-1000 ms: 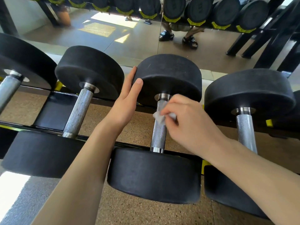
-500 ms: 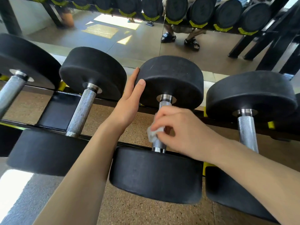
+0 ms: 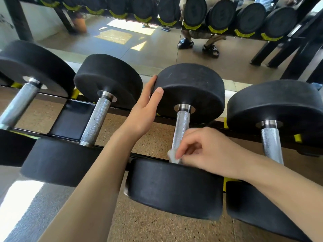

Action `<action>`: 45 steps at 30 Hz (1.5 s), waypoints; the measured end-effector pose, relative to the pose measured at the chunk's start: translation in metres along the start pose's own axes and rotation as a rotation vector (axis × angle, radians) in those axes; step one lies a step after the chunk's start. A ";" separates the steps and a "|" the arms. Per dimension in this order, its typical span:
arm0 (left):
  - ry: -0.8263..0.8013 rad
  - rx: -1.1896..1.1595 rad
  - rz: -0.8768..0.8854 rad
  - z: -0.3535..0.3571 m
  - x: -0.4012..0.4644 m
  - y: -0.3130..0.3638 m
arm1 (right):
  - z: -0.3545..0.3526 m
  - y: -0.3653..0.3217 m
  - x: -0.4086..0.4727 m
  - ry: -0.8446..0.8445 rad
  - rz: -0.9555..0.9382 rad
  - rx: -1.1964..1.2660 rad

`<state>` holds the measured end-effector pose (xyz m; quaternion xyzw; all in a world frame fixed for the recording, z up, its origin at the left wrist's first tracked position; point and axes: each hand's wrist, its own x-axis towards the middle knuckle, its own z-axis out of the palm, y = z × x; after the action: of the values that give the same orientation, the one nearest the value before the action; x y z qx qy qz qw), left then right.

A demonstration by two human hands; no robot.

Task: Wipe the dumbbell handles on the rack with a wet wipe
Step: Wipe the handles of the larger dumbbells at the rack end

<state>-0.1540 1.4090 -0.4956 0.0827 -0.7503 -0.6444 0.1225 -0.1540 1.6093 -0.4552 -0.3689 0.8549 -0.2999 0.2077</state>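
Right hand: pinches wet wipe against handle, at its near end; left hand: fingers straight, flat on far dumbbell head. Rack: beneath.

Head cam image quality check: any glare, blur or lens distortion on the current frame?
Head view: strong wide-angle bend, the rack rails bowing toward the edges; blown-out sunlight patch on the floor at lower left and brighter patches in the mirror; slight motion blur on the wet wipe pinched in the right hand; left hand and the knurled handle stay sharp.
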 end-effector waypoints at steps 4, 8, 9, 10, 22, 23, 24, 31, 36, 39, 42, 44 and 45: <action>0.070 0.213 0.116 -0.018 -0.005 0.028 | 0.005 -0.015 0.009 0.127 -0.042 0.146; 0.283 0.347 0.223 -0.066 -0.011 0.059 | 0.010 -0.041 0.038 0.210 -0.125 0.096; 0.327 0.380 0.229 -0.084 -0.011 0.060 | 0.014 -0.049 0.048 0.232 -0.168 0.027; 0.354 0.417 0.218 -0.098 -0.010 0.059 | 0.016 -0.056 0.058 0.274 -0.208 -0.046; 0.195 0.417 0.003 -0.177 0.021 0.015 | 0.083 -0.108 0.171 0.268 -0.440 -0.612; 0.189 0.406 -0.001 -0.179 0.024 0.015 | 0.085 -0.109 0.172 0.242 -0.428 -0.678; 0.184 0.391 0.005 -0.178 0.026 0.015 | 0.087 -0.109 0.170 0.230 -0.426 -0.740; 0.224 0.411 0.072 -0.168 0.031 0.007 | 0.089 -0.107 0.167 0.262 -0.374 -0.702; 0.281 0.396 0.044 -0.167 0.033 0.015 | 0.087 -0.101 0.157 0.232 -0.333 -0.635; 0.272 0.411 0.028 -0.165 0.032 0.015 | 0.085 -0.098 0.154 0.186 -0.330 -0.606; 0.268 0.416 0.044 -0.164 0.028 0.014 | 0.086 -0.100 0.157 0.171 -0.334 -0.626; 0.283 0.421 0.024 -0.164 0.029 0.013 | 0.085 -0.101 0.160 0.173 -0.362 -0.655; 0.294 0.420 0.016 -0.165 0.031 0.012 | 0.085 -0.101 0.162 0.172 -0.376 -0.659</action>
<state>-0.1351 1.2462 -0.4581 0.1932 -0.8424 -0.4546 0.2155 -0.1573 1.4011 -0.4717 -0.5396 0.8372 -0.0717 -0.0530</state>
